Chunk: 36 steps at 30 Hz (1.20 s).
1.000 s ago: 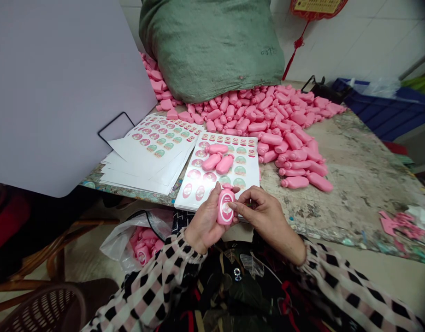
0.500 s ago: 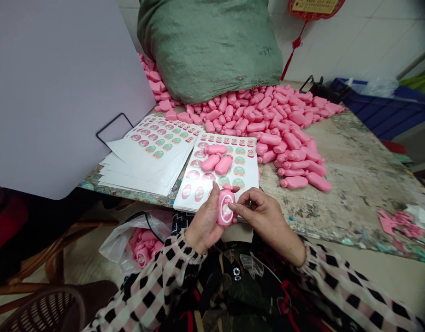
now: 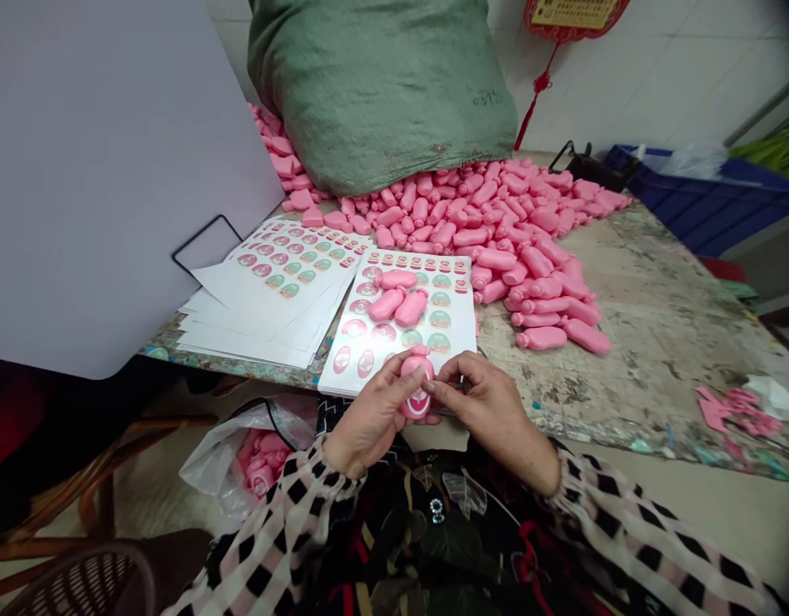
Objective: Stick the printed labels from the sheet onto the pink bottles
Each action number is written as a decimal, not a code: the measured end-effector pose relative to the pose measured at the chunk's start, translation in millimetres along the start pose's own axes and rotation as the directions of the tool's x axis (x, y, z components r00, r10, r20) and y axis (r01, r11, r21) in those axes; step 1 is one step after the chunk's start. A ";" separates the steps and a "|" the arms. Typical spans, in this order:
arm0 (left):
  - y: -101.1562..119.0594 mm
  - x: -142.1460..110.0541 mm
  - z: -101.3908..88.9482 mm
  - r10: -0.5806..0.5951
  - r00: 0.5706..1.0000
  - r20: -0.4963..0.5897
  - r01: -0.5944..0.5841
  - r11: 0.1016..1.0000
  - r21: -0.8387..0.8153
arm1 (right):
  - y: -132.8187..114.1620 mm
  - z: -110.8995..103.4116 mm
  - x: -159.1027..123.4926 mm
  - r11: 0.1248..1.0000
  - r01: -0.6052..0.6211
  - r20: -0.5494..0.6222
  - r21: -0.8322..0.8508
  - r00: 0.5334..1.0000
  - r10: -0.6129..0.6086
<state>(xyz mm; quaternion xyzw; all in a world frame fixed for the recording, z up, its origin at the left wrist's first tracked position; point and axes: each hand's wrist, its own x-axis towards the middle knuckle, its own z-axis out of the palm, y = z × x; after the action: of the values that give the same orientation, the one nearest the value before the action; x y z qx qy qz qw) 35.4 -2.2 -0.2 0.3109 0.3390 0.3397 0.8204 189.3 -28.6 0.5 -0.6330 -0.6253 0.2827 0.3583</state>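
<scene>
My left hand (image 3: 370, 417) is wrapped round a small pink plastic bottle (image 3: 418, 405), its thumb lying over the front. The bottle stands nearly upright with its cap end away from me, and an oval label with a white border covers its front. On the right side, my right hand (image 3: 490, 409) pinches at the bottle and label edge with thumb and forefinger; its other fingers are curled. Just beyond lies a sticker sheet (image 3: 455, 338) with pink and green labels, and three plain pink bottles (image 3: 411, 308) rest on it.
A heap of pink bottles (image 3: 484, 218) spreads over the worn table (image 3: 664, 342) under a green sack (image 3: 382, 94). More sticker sheets (image 3: 253, 316) are stacked at left. Below the table edge, a plastic bag (image 3: 208, 458) holds labelled bottles. Pink scraps (image 3: 738, 411) lie at right.
My left thumb has moved across the bottle's front, onto the label. My right thumb and forefinger stay at its right edge. The view has shifted slightly.
</scene>
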 end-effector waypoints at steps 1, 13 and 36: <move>0.1 -0.4 -1.6 0.001 1.000 0.006 -0.001 1.000 0.016 | 0.5 -0.6 0.3 1.000 -0.003 0.007 -0.003 1.000 0.003; -7.0 2.9 -0.3 0.208 0.974 -0.090 -0.193 0.969 0.153 | 2.2 -18.6 -3.8 0.997 -0.004 0.174 -0.080 0.985 0.018; -18.4 4.9 16.1 0.188 0.974 -0.126 -0.202 0.974 -0.103 | 3.7 32.7 -5.4 0.656 -0.166 0.084 0.737 0.984 0.156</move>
<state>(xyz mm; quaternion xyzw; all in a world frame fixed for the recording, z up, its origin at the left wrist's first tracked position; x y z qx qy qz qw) 56.8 -13.5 -6.3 0.2746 0.3336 0.4551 0.7786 164.8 -30.5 -22.0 -0.4840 -0.4006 0.5467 0.5535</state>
